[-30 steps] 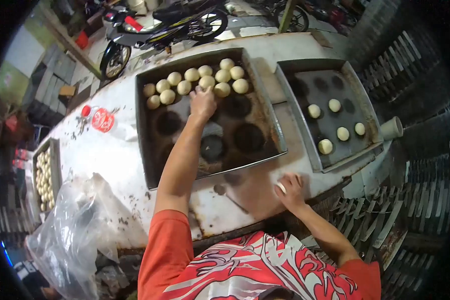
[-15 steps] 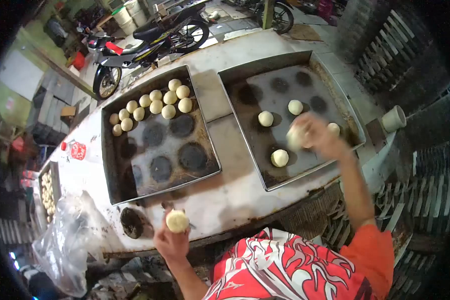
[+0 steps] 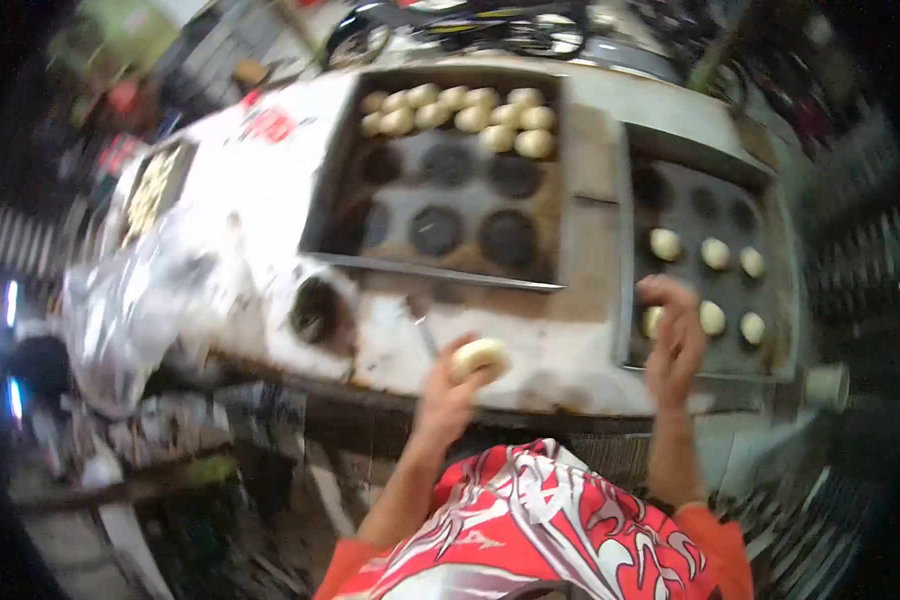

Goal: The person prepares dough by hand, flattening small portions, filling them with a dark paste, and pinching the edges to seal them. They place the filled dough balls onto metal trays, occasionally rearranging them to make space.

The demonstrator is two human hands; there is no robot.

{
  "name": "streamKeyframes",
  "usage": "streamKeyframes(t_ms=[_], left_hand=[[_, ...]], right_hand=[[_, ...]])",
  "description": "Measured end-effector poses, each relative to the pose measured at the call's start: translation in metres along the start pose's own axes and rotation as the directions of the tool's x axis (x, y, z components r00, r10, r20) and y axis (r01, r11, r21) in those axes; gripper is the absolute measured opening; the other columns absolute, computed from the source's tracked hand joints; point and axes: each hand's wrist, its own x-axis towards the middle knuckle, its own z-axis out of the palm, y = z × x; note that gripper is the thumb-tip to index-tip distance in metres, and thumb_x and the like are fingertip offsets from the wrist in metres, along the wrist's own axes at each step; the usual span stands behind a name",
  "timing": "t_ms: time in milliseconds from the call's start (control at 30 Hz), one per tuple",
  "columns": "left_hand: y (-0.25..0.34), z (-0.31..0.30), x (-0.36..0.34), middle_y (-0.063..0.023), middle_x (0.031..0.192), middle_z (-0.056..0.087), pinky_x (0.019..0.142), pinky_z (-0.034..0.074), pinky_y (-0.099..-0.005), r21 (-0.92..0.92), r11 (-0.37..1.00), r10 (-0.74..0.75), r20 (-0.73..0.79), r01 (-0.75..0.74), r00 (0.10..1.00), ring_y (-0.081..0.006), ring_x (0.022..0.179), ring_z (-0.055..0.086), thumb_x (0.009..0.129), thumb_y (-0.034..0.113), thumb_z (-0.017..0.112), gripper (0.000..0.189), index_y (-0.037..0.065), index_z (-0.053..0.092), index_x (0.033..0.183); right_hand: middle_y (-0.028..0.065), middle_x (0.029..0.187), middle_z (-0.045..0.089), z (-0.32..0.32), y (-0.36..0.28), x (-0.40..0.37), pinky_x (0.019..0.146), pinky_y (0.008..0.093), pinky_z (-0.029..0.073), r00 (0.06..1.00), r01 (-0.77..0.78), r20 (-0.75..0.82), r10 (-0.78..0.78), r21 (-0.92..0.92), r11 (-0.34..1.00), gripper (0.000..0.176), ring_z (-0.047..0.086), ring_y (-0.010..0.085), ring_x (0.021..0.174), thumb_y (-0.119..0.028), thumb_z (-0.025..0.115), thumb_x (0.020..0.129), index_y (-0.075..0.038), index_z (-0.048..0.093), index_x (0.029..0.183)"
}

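Note:
In my left hand (image 3: 445, 395), a pale round dough ball (image 3: 478, 360) is held between thumb and fingers, above the table's front edge. My right hand (image 3: 675, 335) is at the left part of the right baking tray (image 3: 705, 160), its fingers loosely bent and apart with nothing in them. It partly covers one dough ball (image 3: 653, 322); several others, such as this dough ball (image 3: 715, 254), sit spaced on that tray in two rows. Close to my left hand lies a small metal tool (image 3: 422, 328) with a flat blade, blurred.
The left baking tray (image 3: 435, 268) has several dough balls (image 3: 497, 138) crowded at its far side. A dark, round-mouthed container (image 3: 315, 310) stands before it. Further left are a plastic bag (image 3: 120, 330) and a small tray of pale pieces (image 3: 155, 190). A motorbike (image 3: 470, 28) is parked behind.
The view has swung left. My right hand has let go of a dough ball on the right tray and drawn back to the tray's near left side. My left hand keeps its dough ball.

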Motion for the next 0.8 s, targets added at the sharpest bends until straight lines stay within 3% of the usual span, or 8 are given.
streamKeyframes(t_ms=[67,133,200,267,300,400,733,800], left_hand=[[-0.009,0.011,0.001,-0.0113,0.106,0.058,0.086,0.044,-0.0271,0.077,0.975,0.191,0.198,-0.209,0.961,-0.0161,0.097,0.055,0.08,-0.002,0.05,0.051,0.001,0.039,0.13],[0.019,-0.007,-0.021,-0.0103,0.11,0.057,0.088,0.042,-0.026,0.095,0.994,0.022,0.3,-0.053,0.954,-0.0141,0.101,0.053,0.08,-0.001,0.048,0.054,0.0,0.037,0.133],[0.017,-0.08,-0.028,-0.0125,0.119,0.052,0.091,0.041,-0.0287,-0.217,0.97,-0.009,0.432,0.113,0.902,-0.0155,0.107,0.051,0.078,0.002,0.05,0.057,-0.002,0.035,0.133],[0.019,-0.151,-0.055,-0.0135,0.122,0.051,0.092,0.042,-0.0312,-0.477,0.792,-0.064,0.555,0.381,0.829,-0.0191,0.11,0.051,0.078,0.003,0.056,0.058,-0.002,0.037,0.132],[0.007,-0.175,-0.064,-0.0136,0.121,0.051,0.092,0.043,-0.0324,-0.523,0.799,-0.042,0.443,0.296,0.896,-0.0206,0.109,0.052,0.078,0.004,0.059,0.057,-0.002,0.038,0.131],[-0.005,-0.231,-0.074,-0.0119,0.115,0.053,0.091,0.046,-0.0318,-0.573,0.804,-0.169,0.037,0.16,0.985,-0.0198,0.105,0.055,0.082,-0.003,0.056,0.048,-0.001,0.041,0.127],[-0.005,-0.287,-0.052,-0.0104,0.114,0.052,0.092,0.044,-0.0286,-0.592,0.797,-0.15,-0.009,0.116,0.989,-0.0175,0.104,0.053,0.081,-0.008,0.05,0.049,-0.001,0.038,0.128],[0.004,-0.289,-0.046,-0.0151,0.121,0.049,0.096,0.042,-0.0337,-0.703,0.7,-0.126,0.049,0.123,0.991,-0.0232,0.111,0.051,0.075,-0.01,0.046,0.056,0.0,0.036,0.13]], right_hand=[[0.0145,0.103,0.06,0.082,-0.025,-0.013,0.09,0.0379,0.039,0.934,0.26,0.286,-0.214,-0.133,0.956,0.047,0.053,0.0298,0.1,-0.042,0.039,0.094,-0.001,0.057,0.108],[0.0144,0.112,0.057,0.147,-0.013,-0.027,0.092,0.0361,0.036,0.891,-0.179,0.445,0.094,0.154,0.972,0.048,0.051,0.0284,0.103,-0.04,0.035,0.095,-0.001,0.056,0.112],[0.0136,0.109,0.058,0.19,-0.016,-0.034,0.09,0.0349,0.037,0.746,-0.525,0.596,0.296,0.254,0.812,0.047,0.052,0.0265,0.099,-0.039,0.035,0.095,-0.001,0.055,0.113],[0.0139,0.108,0.058,0.238,-0.003,-0.054,0.086,0.0336,0.04,0.479,-0.622,0.818,0.319,0.06,0.781,0.039,0.053,0.0245,0.098,-0.032,0.042,0.094,-0.002,0.054,0.114],[0.0148,0.107,0.057,0.27,-0.021,-0.056,0.081,0.0338,0.044,0.59,-0.273,0.757,0.28,-0.14,0.952,0.031,0.054,0.026,0.096,-0.022,0.051,0.09,-0.004,0.054,0.115],[0.0157,0.1,0.052,0.347,-0.008,-0.062,0.076,0.0389,0.045,0.852,0.192,0.524,-0.015,-0.284,0.939,0.036,0.052,0.0319,0.088,-0.006,0.058,0.08,-0.005,0.055,0.116],[0.0137,0.099,0.046,0.381,0.0,-0.057,0.078,0.038,0.04,0.618,0.617,0.764,0.187,-0.618,0.488,0.037,0.045,0.0304,0.092,-0.006,0.054,0.072,-0.005,0.06,0.108],[0.0151,0.098,0.046,0.373,-0.014,-0.047,0.078,0.0389,0.041,0.647,0.557,0.746,0.158,-0.604,0.57,0.036,0.046,0.0314,0.092,-0.006,0.053,0.073,-0.005,0.06,0.108]])
